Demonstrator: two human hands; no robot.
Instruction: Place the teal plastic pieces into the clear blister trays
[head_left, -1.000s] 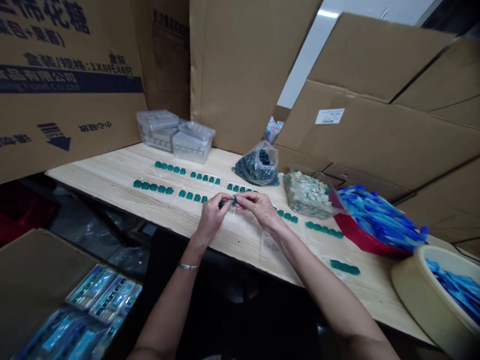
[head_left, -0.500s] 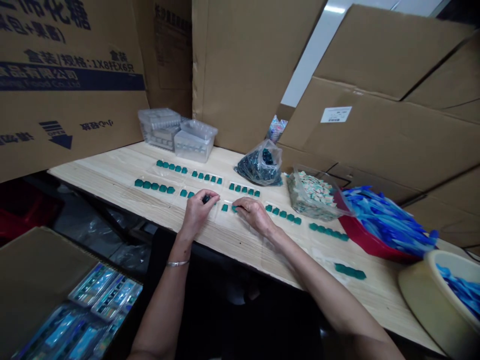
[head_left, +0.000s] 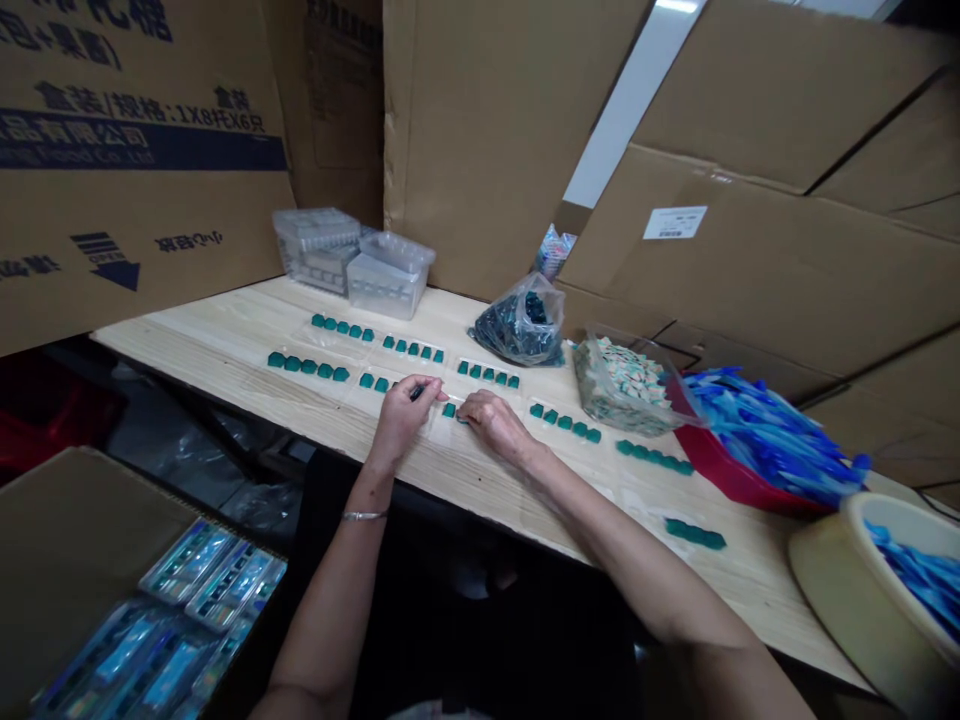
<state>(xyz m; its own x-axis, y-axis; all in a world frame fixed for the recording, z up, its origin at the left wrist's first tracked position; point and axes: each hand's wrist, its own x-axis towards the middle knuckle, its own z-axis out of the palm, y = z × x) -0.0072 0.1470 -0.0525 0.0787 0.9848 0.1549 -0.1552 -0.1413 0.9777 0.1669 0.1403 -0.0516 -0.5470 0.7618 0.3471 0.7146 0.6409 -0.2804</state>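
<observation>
My left hand (head_left: 407,412) is closed on small dark green pieces (head_left: 417,393), partly hidden by the fingers. My right hand (head_left: 496,424) reaches down beside it, fingertips pinched over a small green piece (head_left: 461,419) that is mostly covered. Both hands are above a clear plastic tray, where one green piece (head_left: 448,410) shows between them. More clear trays with rows of green pieces lie around, such as one row (head_left: 307,367) at the left and another (head_left: 565,423) right of my right hand.
Behind the rows are clear plastic boxes (head_left: 390,284), a bag of dark pieces (head_left: 517,325) and a tub of small pale packets (head_left: 630,385). A red basin (head_left: 716,480) and a cream bucket (head_left: 825,560) hold blue items. A carton of packed boxes (head_left: 214,570) stands lower left.
My right hand has shifted slightly left, closer to my left hand, and its fingertips now cover more of the green piece. The left hand has turned a little, still holding dark pieces.
</observation>
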